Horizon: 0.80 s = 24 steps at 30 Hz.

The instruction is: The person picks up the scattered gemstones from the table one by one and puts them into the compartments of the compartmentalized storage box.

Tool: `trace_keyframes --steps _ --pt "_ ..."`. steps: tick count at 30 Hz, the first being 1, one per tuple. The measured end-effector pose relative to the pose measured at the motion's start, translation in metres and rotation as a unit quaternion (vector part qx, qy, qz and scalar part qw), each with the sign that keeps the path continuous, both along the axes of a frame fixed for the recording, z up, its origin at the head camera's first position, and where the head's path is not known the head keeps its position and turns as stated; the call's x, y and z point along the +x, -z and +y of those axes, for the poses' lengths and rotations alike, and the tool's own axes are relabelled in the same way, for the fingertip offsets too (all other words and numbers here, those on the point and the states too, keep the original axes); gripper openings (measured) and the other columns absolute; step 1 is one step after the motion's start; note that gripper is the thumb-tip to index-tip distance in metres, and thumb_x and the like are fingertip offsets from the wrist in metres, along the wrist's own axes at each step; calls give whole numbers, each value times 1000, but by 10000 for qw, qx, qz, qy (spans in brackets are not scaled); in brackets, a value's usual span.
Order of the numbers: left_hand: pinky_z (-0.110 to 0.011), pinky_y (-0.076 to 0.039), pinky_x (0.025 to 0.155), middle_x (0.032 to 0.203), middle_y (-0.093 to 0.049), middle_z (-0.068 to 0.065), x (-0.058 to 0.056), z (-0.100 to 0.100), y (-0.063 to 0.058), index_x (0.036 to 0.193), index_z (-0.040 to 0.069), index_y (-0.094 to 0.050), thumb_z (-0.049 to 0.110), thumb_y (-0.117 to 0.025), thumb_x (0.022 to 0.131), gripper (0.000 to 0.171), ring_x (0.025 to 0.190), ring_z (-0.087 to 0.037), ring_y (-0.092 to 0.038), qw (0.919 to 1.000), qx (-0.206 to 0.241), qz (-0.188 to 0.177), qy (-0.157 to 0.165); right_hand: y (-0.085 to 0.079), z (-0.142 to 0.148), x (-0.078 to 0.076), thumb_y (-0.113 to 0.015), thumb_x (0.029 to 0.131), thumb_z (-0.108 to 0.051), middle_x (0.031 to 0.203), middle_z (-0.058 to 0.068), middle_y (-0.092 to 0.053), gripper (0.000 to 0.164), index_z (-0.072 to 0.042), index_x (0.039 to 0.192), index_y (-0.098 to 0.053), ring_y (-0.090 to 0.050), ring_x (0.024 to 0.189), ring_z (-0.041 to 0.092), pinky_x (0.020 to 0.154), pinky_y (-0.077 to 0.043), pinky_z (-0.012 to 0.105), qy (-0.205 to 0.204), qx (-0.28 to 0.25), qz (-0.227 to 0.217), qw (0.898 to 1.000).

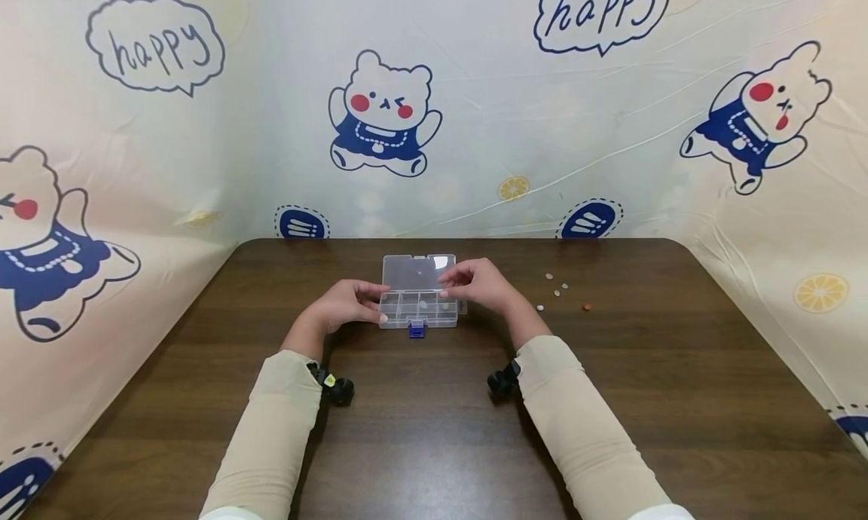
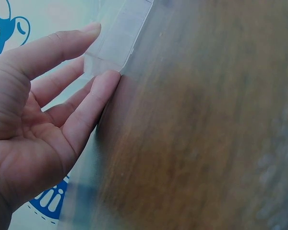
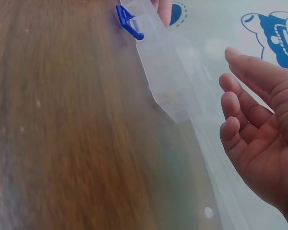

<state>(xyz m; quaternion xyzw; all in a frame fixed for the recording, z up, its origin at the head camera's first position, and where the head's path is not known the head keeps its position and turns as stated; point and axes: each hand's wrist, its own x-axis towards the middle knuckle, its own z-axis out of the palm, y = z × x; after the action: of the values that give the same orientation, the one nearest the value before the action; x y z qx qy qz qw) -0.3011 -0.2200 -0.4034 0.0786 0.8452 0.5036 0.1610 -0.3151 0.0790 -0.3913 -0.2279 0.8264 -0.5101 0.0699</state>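
A clear plastic compartment box (image 1: 400, 320) stands on the table with its transparent lid (image 1: 410, 271) raised at the back. A blue clasp (image 3: 129, 23) sits at its front. My left hand (image 1: 342, 305) holds the box's left end, with fingertips (image 2: 108, 79) against the corner. My right hand (image 1: 480, 286) hovers above the box's right end, its fingers (image 3: 230, 101) loosely bent and nothing visible between them. Inside lie a small whitish piece (image 1: 423, 305) and a yellowish piece (image 1: 445, 307), in separate compartments.
To the right of the box, several small whitish pebble-like pieces (image 1: 557, 293) and one orange-red piece (image 1: 586, 307) lie scattered on the brown wooden table (image 1: 420, 429). A printed cloth (image 1: 475, 128) hangs behind the table's far edge.
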Motion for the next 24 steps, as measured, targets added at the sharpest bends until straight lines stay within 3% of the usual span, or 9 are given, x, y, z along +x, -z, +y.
trace_keyframes --steps 24 --pt "-34 -53 88 121 -61 -17 -1 0 4 132 5 -61 6 -86 72 65 96 -25 -62 9999 -26 92 -48 -7 29 13 -80 82 -20 91 6 -66 34 -3 111 -72 -53 84 26 70 -46 33 327 75 126 9994"
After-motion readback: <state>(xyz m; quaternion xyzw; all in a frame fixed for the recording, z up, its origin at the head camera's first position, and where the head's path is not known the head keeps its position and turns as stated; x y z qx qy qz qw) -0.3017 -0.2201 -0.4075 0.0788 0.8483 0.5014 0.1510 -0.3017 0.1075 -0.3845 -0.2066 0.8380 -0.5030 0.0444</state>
